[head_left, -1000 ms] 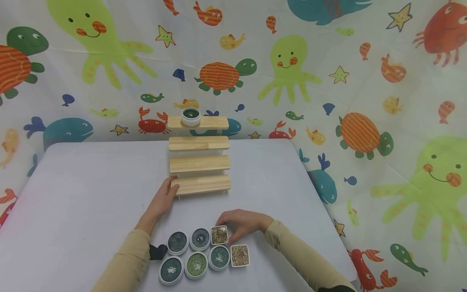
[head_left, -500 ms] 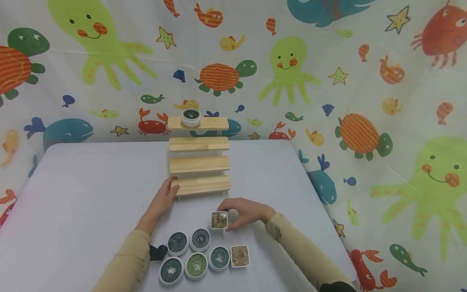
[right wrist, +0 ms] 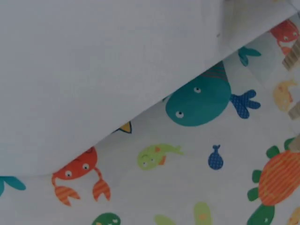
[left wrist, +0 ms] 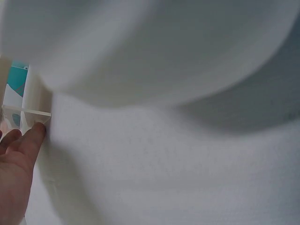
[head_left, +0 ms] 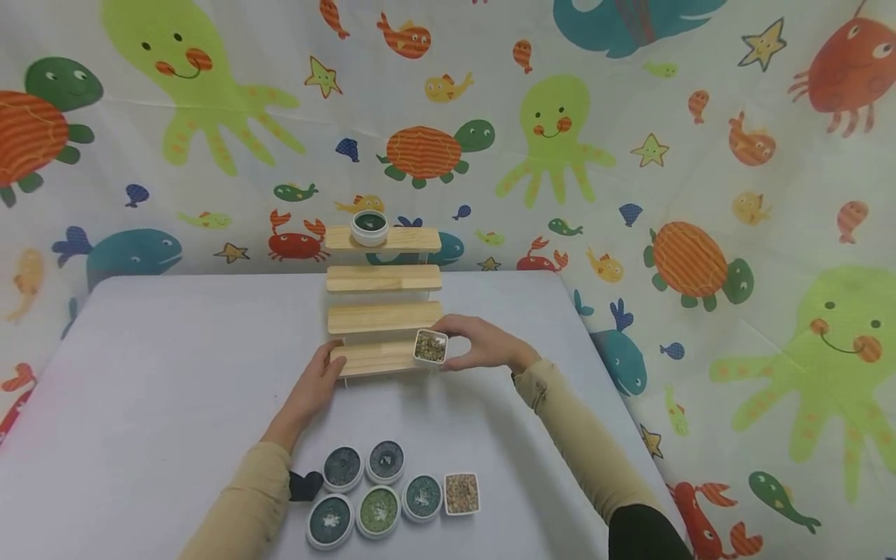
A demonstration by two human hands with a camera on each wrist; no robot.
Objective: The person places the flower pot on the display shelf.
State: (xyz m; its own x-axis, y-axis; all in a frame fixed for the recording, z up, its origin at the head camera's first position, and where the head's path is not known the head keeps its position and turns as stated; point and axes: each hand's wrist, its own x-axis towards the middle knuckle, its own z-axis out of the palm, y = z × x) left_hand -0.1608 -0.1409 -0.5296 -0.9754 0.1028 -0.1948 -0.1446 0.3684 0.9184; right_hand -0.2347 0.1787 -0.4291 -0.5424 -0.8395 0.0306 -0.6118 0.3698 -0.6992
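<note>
A tiered wooden display rack [head_left: 383, 319] stands at the table's back. My left hand [head_left: 313, 393] grips the left end of its lowest step, thumb over the front. In the left wrist view that hand [left wrist: 18, 164] reaches up to a pale support piece [left wrist: 33, 111]. My right hand [head_left: 483, 344] pinches a small square white pot [head_left: 430, 347] of brownish granules by its right side, over the right end of the lowest step. A round white pot [head_left: 369, 228] with a dark green top sits on the top step. The right wrist view does not show its hand.
Several round white pots [head_left: 379, 510] with green or dark tops stand grouped near the front. Another square pot [head_left: 462, 494] is at their right. A black heart-shaped piece [head_left: 305, 486] lies by my left sleeve. A sea-animal curtain [head_left: 448, 101] hangs behind the white table [head_left: 196, 358].
My right hand has lifted the square pot out of the group and carried it forward to the rack's lowest step. The left hand stays on the rack.
</note>
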